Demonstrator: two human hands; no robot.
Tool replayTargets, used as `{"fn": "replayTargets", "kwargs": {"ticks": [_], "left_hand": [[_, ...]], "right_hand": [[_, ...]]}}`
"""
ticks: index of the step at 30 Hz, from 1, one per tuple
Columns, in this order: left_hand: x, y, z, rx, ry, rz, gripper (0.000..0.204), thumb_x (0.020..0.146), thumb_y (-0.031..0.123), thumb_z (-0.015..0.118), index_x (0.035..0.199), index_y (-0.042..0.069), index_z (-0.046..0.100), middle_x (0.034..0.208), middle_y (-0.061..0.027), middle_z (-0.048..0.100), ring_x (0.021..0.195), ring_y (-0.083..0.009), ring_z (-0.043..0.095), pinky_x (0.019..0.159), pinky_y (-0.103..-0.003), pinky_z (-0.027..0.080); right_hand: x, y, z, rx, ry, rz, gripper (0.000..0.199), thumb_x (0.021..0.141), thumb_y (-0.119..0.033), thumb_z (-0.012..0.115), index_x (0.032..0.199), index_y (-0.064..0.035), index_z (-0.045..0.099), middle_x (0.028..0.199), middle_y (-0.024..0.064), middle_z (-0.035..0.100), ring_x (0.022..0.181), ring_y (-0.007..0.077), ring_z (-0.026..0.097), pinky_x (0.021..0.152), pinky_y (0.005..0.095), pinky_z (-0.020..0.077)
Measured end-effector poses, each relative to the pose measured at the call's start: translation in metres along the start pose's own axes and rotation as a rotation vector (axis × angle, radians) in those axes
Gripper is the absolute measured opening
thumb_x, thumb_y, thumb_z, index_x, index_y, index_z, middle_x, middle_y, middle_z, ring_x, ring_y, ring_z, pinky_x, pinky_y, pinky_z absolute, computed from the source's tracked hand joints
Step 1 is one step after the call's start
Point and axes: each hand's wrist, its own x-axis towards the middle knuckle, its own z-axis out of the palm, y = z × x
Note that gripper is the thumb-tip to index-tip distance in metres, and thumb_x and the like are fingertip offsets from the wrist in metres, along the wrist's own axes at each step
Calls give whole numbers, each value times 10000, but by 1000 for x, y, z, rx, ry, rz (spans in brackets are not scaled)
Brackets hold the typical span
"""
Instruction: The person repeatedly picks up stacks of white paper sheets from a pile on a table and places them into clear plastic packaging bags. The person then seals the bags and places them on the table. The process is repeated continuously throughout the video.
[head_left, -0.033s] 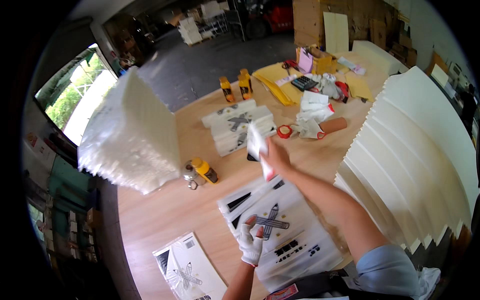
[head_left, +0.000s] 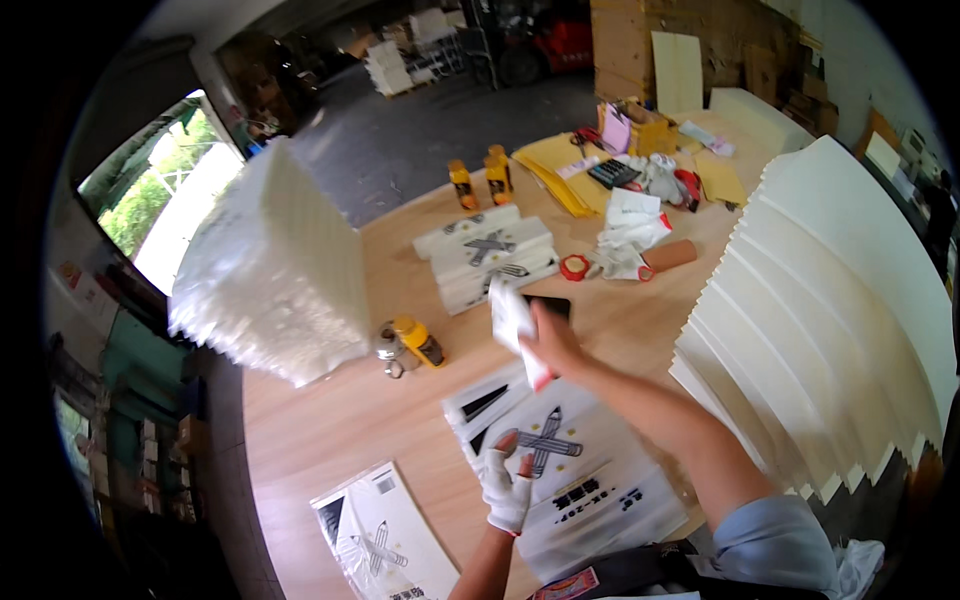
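Right hand [head_left: 555, 340]: bare, closed round a white item [head_left: 510, 315] with one red end, blurred; exact kind not determinable. Projecting from the fist toward 10 o'clock, long axis about 11 to 5 o'clock, red end directed at the far edge of the printed bags [head_left: 610, 460] and overlapping it in view; contact not determinable. Left hand [head_left: 507, 490]: in a white glove with bare fingertips, half open, thumb parted from the fingers, nothing seen in grip; cannot tell whether pressing on the bags beneath. Bags: spread flat on the table [head_left: 310, 420], at 6 o'clock from the right hand and 3 o'clock from the left, long axis likewise near 11 to 5 o'clock. Nearer to the bags: left hand, over their left edge. Markings on the bags: crossed pencils in black line, small yellowish marks around, dark blocks of lettering toward 5 o'clock. On the flat white package [head_left: 425, 535], at 8 o'clock from the left hand: the same crossed-pencil drawing, a barcode patch, dark lettering partly cut off. On the farther bags [head_left: 490, 255], at 11 o'clock from the right hand: pencils again. On the yellow bottle [head_left: 425, 345], at 9 o'clock: dark label, too small to read.
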Motion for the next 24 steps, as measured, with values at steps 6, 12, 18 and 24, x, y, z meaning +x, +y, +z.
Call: {"fn": "replayTargets", "kwargs": {"ticks": [6,12,18,24], "left_hand": [[-60,54,-31,384,-175,151,240,755,186,711,896,67,558,846,-123,577,762,-297,570,654,-398,462],[-121,22,-60,-382,-138,-279,122,827,63,554,931,6,529,764,-58,576,717,-126,563,648,-274,465],[-131,50,-83,-1085,-15,-654,69,848,36,508,889,85,535,895,-26,581,839,-127,567,741,-298,488],[-143,107,-129,-1255,-167,-626,120,842,40,576,916,100,503,918,-7,562,846,-142,567,790,-285,471]], "right_hand": [[-190,-54,16,894,-467,503,320,853,-247,629,1068,-25,544,948,58,589,855,137,548,743,319,463],[-281,-81,-8,719,-460,170,472,774,-225,756,1163,-49,555,1035,83,610,935,143,593,792,304,495],[-299,-82,-13,270,-297,54,256,762,-18,656,995,-65,562,718,63,609,679,139,607,620,286,483],[-319,-91,-36,337,-135,175,192,787,-54,658,963,-49,581,692,32,589,651,118,570,627,265,464]]}}
